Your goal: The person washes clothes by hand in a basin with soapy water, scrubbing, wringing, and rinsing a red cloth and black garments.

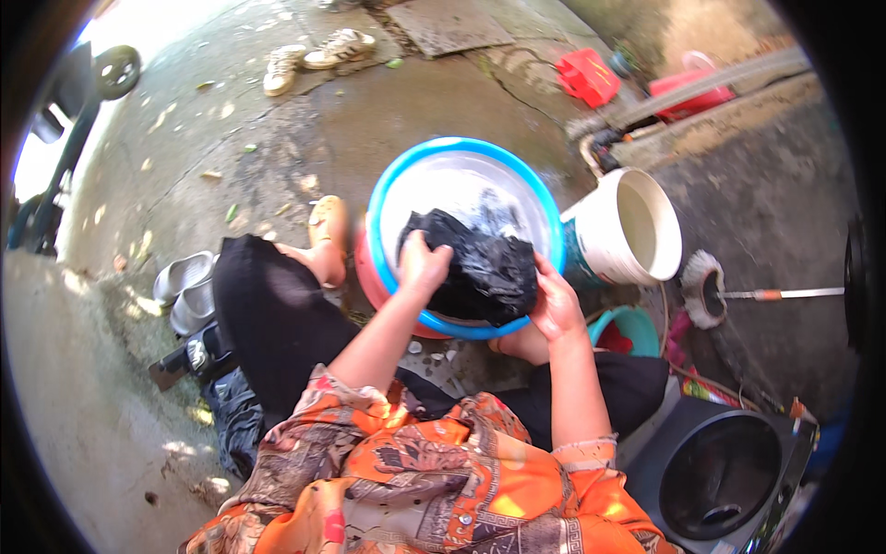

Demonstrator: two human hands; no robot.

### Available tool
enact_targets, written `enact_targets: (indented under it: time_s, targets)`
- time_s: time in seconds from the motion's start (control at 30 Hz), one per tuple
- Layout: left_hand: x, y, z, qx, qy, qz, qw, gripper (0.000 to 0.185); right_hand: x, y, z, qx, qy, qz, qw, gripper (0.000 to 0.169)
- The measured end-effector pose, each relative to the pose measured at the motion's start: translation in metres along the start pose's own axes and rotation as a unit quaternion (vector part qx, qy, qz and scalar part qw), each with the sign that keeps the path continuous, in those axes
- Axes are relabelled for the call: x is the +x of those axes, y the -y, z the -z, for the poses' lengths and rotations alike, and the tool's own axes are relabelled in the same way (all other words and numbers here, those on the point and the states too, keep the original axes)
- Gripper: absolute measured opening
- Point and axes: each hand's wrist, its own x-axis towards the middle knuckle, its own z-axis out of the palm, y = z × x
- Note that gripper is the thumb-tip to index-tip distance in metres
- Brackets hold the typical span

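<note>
A wet, bunched black cloth [477, 266] hangs over a white plastic basin [422, 181] with a blue rim. My left hand [423, 264] grips the cloth on its left side, thumb on top. On the right edge of the cloth, my right hand [556, 296] has its fingers curled around it, palm partly turned up. Whitish, sudsy-looking water [477, 176] shows in the basin beyond the cloth. Beneath the basin, part of a pink-red basin [368, 277] is visible. The lower folds of the cloth hide the near part of the basin.
Right of the basin stands a white bucket [647, 225] of water, with a teal bucket [640, 329] nearer me. A round brush [704, 289] and a dark appliance [720, 471] lie farther right. Grey clogs [187, 291] and sneakers [315, 59] are on the left.
</note>
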Motion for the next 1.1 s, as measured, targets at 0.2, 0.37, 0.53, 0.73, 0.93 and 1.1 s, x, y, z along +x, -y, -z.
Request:
enact_targets:
  time_s: [0.2, 0.37, 0.53, 0.73, 0.93, 1.1]
  targets:
    - [-0.025, -0.032, 0.011, 0.115, -0.048, -0.045, 0.991, 0.055, 0.005, -0.033, 0.008, -0.021, -0.078, -0.081, 0.993, 0.029]
    - [-0.041, -0.048, 0.019, 0.104, -0.082, -0.262, 0.956, 0.047, 0.011, -0.049, 0.020, -0.047, -0.122, -0.174, 0.976, 0.027]
    - [-0.052, -0.032, -0.011, 0.062, 0.070, -0.160, 0.983, 0.032, 0.013, -0.059, -0.011, -0.060, -0.169, -0.211, 0.961, 0.039]
    - [-0.054, -0.037, -0.008, 0.127, 0.184, -0.080, 0.971, 0.038, -0.003, -0.053, -0.085, -0.086, -0.270, -0.235, 0.930, 0.035]
    - [-0.054, -0.039, -0.007, 0.098, 0.190, -0.050, 0.976, 0.044, 0.014, -0.059, -0.031, -0.023, -0.226, -0.211, 0.951, 0.035]
    - [-0.044, -0.032, -0.008, 0.058, 0.228, -0.055, 0.970, 0.045, 0.017, -0.056, -0.031, -0.007, -0.160, -0.141, 0.977, 0.036]
